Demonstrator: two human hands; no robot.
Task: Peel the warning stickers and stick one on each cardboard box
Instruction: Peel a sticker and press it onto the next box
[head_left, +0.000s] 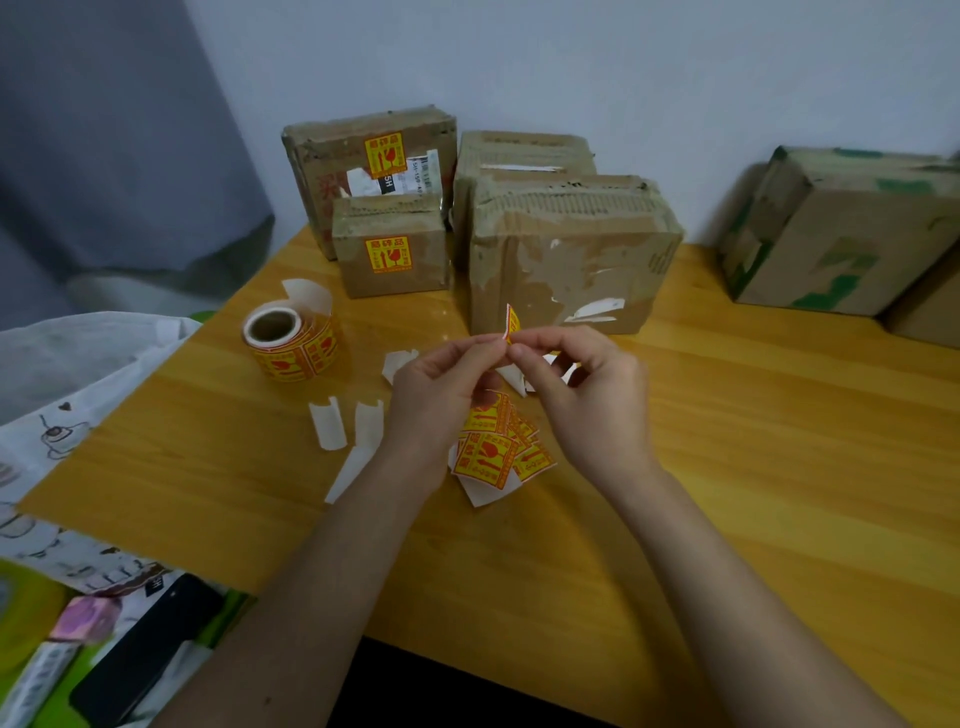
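A small yellow and red warning sticker (512, 323) is held up in the air, just in front of the big box (571, 254). Both hands pinch it at its bottom edge. The left hand (441, 384) holds it with thumb and first finger, and the right hand (587, 389) pinches right next to it. The sticker curls upward. I think the person is pulling the sticker off its white backing, so the peeling step is going on now.

Under the hands, a loose pile of more stickers (498, 447) lies on the surface (727, 467). White backing scraps (328, 425) lie to the left of it. The sticker roll (293, 343) sits farther left.

Two boxes at the far left already have a sticker: the small box (389, 249) and the taller box (363, 156) behind it. The big box shows no sticker on the sides we can see, and neither does the box behind it (519, 150). More boxes (831, 234) wait at the far right.

Next, the sticker likely needs to come fully free. Then it should be pressed flat on the big box, which is closest.
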